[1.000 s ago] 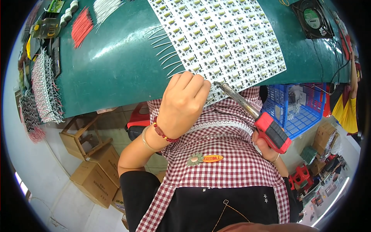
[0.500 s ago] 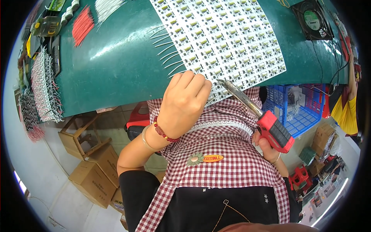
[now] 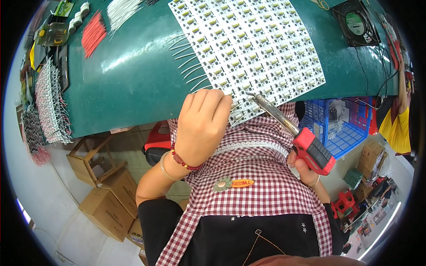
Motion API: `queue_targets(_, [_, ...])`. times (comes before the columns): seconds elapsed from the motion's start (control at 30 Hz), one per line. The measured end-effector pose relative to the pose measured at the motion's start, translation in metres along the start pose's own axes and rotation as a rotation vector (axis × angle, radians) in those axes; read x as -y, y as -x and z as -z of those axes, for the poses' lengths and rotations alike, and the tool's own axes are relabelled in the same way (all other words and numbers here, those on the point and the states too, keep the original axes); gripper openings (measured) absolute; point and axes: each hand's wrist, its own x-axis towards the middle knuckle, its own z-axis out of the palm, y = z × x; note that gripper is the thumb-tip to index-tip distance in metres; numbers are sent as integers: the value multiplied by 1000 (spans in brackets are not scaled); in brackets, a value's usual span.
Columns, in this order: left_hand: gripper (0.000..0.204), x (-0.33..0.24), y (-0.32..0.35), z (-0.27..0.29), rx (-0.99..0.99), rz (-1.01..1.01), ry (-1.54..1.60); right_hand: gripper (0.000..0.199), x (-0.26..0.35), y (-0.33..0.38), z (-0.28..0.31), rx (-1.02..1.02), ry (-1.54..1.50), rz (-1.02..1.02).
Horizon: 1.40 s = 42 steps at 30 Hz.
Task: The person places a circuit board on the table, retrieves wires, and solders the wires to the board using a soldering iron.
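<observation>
A white sheet of circuit boards (image 3: 262,57), with rows of small yellowish and black parts, lies on the green table. Several pale wires (image 3: 188,62) stick out from its left edge. My left hand (image 3: 202,126) is closed at the sheet's near left corner, knuckles up; its fingertips and anything pinched in them are hidden. My right hand (image 3: 305,172) grips the red and black handle of a soldering iron (image 3: 313,150). The iron's metal shaft slants up and left, its bent tip over the near part of the sheet, just right of my left hand.
Bundles of red wires (image 3: 93,34) and white wires (image 3: 122,15) lie at the far left, near bunches of twisted wires (image 3: 52,102). A black fan (image 3: 356,23) stands at the far right. Below the table's right edge is a blue basket (image 3: 341,137); cardboard boxes (image 3: 106,210) are lower left.
My left hand has drawn a little left and toward me, away from the iron's tip. The soldering iron has stayed nearly where it was. The whole view has shifted slightly.
</observation>
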Motion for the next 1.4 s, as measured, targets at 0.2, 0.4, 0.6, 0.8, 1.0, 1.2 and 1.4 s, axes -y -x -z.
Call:
queue_targets(0.2, [23, 1, -1, -7, -72, 32, 81, 27, -30, 3, -3, -69, 233, 104])
queue_targets(0.4, [24, 1, 1, -11, -41, 33, 69, 23, -6, -14, -7, -24, -49, 44])
queue_targets(0.6, [25, -1, 1, -15, -71, 48, 73, 15, -1, -19, -10, -31, 10, 105])
queue_targets(0.8, [25, -1, 2, -17, -87, 59, 76, 13, 16, -27, -8, -19, 15, 89])
queue_targets(1.0, [24, -4, 1, -17, -80, 86, 95, 15, 19, -30, -8, -28, 77, 141])
queue_targets(1.2, [23, -5, 0, -16, -69, 99, 92, 17, 16, -30, -7, -2, 82, 187])
queue_targets(1.4, [23, -6, 0, -15, -67, 104, 101, 19, 15, -24, -7, -74, 244, 282])
